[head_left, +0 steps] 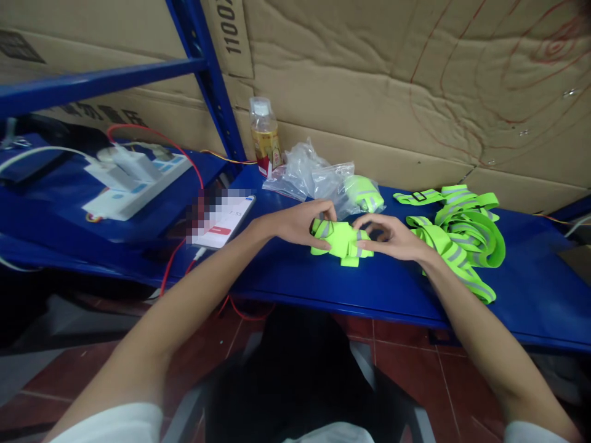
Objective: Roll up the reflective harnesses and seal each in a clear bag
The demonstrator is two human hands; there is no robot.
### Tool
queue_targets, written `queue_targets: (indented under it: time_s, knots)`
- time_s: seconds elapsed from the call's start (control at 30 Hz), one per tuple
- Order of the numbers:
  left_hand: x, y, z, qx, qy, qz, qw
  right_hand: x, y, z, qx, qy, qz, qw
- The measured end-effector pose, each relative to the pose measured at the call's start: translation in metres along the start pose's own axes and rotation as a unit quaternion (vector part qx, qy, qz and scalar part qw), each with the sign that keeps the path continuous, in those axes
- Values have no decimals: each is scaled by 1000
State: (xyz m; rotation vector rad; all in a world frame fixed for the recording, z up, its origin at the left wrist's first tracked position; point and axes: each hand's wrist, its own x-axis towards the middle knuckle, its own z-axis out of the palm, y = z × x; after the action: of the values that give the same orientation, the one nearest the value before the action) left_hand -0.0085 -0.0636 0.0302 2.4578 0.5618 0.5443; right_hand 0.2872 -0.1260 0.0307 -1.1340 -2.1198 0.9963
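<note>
A bunched neon-green reflective strap with grey stripes lies on the blue metal shelf between my hands. My left hand grips its left end, fingers curled over the top. My right hand pinches its right end with thumb and fingers. Both hands rest low over the shelf surface.
A pile of loose green reflective straps lies to the right. Clear plastic bags, one with a rolled strap inside, and a drink bottle stand behind. A phone, a white power strip and red cable sit left. Cardboard lines the back.
</note>
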Motion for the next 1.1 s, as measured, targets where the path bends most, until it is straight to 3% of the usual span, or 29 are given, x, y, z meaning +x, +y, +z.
queue_targets:
  time_s: [0.13,0.3,0.43,0.57,0.67,0.8,1.0,1.1]
  knots:
    - [1,6,4,31,14,0,999,2,11,5,-32,3,23,999]
    - [0,7,6,61,2,-7,998,-1,4,14,-108,2,-34,994]
    - [0,9,5,47,36,20,998,-2,-6,17,12,-3,-3,1000]
    - [2,9,6,-21,94,12,995,1,-11,17,96,93,0,991]
    - [7,5,10,-151,178,13,972,4,-15,19,145,167,-5,975]
    - [13,-4,18,-300,196,-8,934,8,-14,28,245,224,8,943]
    - [20,0,38,-316,240,-75,915,15,-7,41,377,273,33,885]
    - [22,5,47,-267,282,-74,919,16,-12,47,410,253,31,876]
